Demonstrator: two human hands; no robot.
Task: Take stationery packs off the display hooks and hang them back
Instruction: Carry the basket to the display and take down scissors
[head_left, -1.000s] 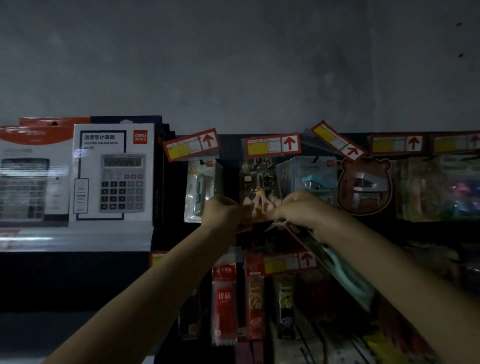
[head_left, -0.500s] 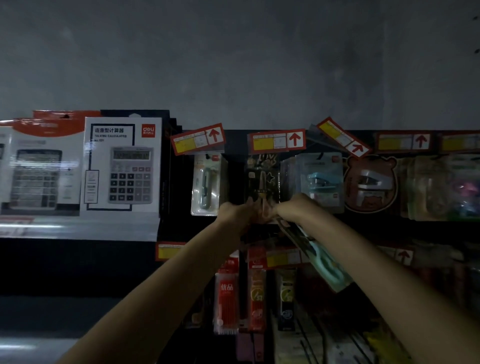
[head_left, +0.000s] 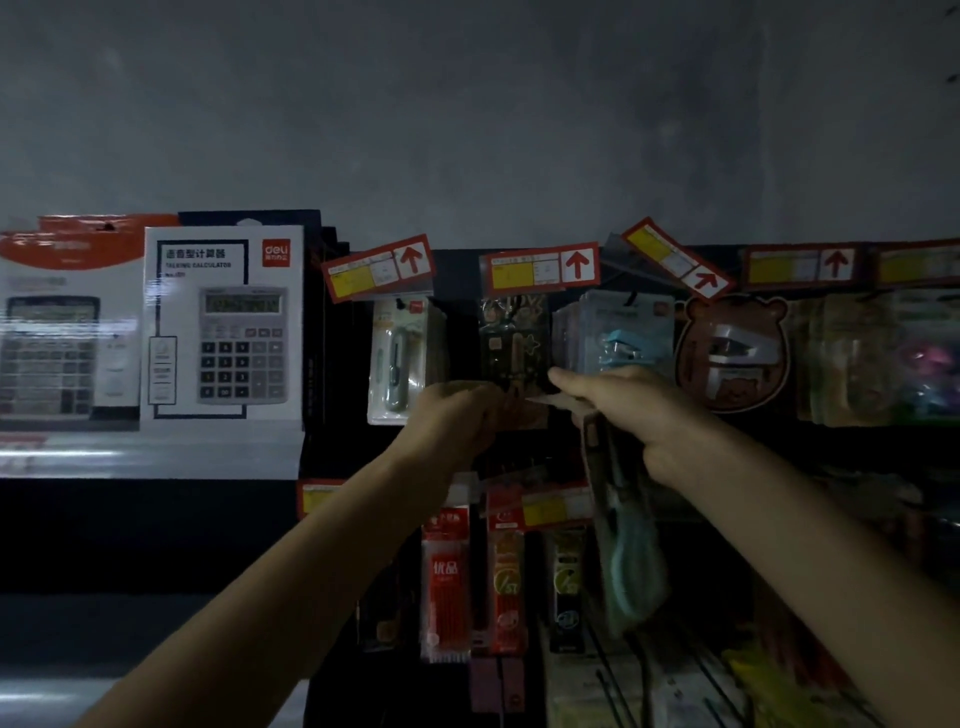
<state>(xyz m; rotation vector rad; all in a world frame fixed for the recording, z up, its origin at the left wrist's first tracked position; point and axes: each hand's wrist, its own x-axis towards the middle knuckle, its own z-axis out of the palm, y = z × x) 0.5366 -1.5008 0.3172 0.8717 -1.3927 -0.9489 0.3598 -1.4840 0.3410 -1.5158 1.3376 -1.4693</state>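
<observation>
A dark scissors pack (head_left: 514, 343) hangs on a display hook under a red and yellow price tag (head_left: 540, 270). My left hand (head_left: 457, 421) grips its lower edge. My right hand (head_left: 634, 410) holds a second pack with teal-handled scissors (head_left: 628, 551), which dangles down from the fist. That hand's forefinger points left and touches the bottom of the hanging pack. The scene is dim and the hook itself is hidden.
Calculator boxes (head_left: 223, 332) stand at the left. A pale green cutter pack (head_left: 400, 358), a blue stapler pack (head_left: 623, 338) and a bear-shaped pack (head_left: 732, 353) hang alongside. Red pen refill packs (head_left: 447, 582) hang on the row below.
My hands have drawn slightly apart. The teal scissors pack has swung from slanting out to the right to hanging nearly straight down under my right hand.
</observation>
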